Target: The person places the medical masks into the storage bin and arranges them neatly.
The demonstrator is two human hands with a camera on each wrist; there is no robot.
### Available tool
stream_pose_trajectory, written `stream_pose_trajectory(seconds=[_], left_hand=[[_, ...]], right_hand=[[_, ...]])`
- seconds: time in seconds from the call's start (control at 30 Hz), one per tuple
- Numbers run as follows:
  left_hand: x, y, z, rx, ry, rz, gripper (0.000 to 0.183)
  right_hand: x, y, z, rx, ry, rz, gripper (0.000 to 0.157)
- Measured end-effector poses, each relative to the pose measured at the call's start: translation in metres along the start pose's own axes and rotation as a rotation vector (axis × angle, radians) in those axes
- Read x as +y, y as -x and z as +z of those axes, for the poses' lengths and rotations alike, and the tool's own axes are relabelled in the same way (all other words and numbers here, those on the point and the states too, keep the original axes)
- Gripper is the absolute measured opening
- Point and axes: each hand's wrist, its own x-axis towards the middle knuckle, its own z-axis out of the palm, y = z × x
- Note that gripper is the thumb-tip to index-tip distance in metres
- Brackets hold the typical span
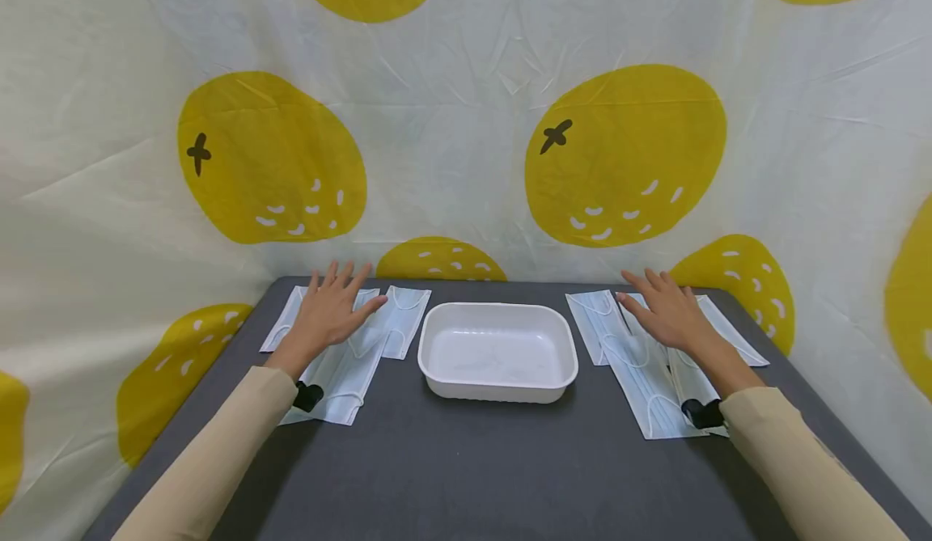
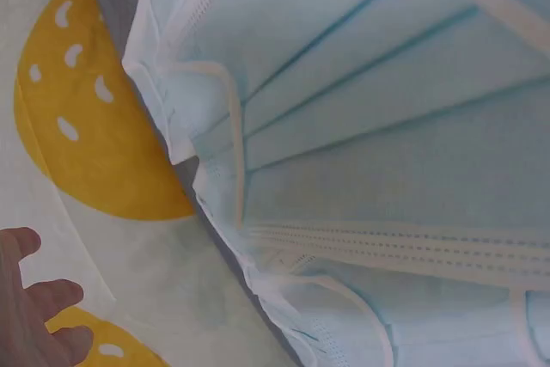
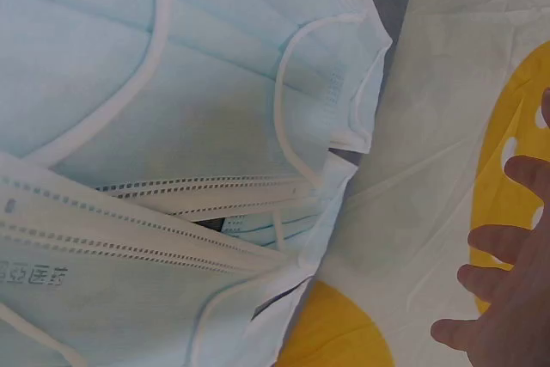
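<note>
Your L hand (image 1: 329, 310) is above the L masks (image 1: 338, 387) nr the desk's (image 1: 466, 468) far L corner, R hand (image 1: 671, 314) above the R masks (image 1: 635, 381) nr its far R corner; both grips apart, fingers spread, nothing held. White tub (image 1: 498, 392) sits btwn, nr mid far edge. Masks overlap, so pinch just 1 by its edge, lift slowly & don't let ear loops (image 3: 278, 88) snag.
</note>
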Motion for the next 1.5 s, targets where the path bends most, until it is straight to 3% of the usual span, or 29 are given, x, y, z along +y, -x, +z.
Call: stream_pose_trajectory(seconds=[0.27,0.4,0.6,0.77,1.13,1.33,1.5], left_hand=[[0.022,0.02,0.001,0.031,0.188,0.018,0.081],[0.036,0.031,0.006,0.038,0.311,0.016,0.08],[0.061,0.038,0.013,0.05,0.599,-0.024,0.074],[0.082,0.039,0.019,0.07,0.831,-0.042,0.064],[0.104,0.03,0.031,0.041,1.109,-0.149,0.055],[0.113,0.021,0.038,0.011,1.219,-0.194,0.054],[0.119,0.014,0.043,0.022,1.228,-0.183,0.057]], right_hand=[[-0.009,0.015,0.005,0.058,0.008,-0.059,0.063],[-0.008,0.022,0.01,0.04,-0.025,-0.064,0.062],[0.009,0.026,0.021,0.007,-0.119,-0.026,0.065],[0.034,0.027,0.03,0.01,-0.169,0.022,0.065],[0.071,0.025,0.026,0.016,-0.194,0.098,0.061],[0.089,0.024,0.018,-0.02,-0.201,0.174,0.059],[0.105,0.023,0.012,-0.013,-0.179,0.199,0.06]])
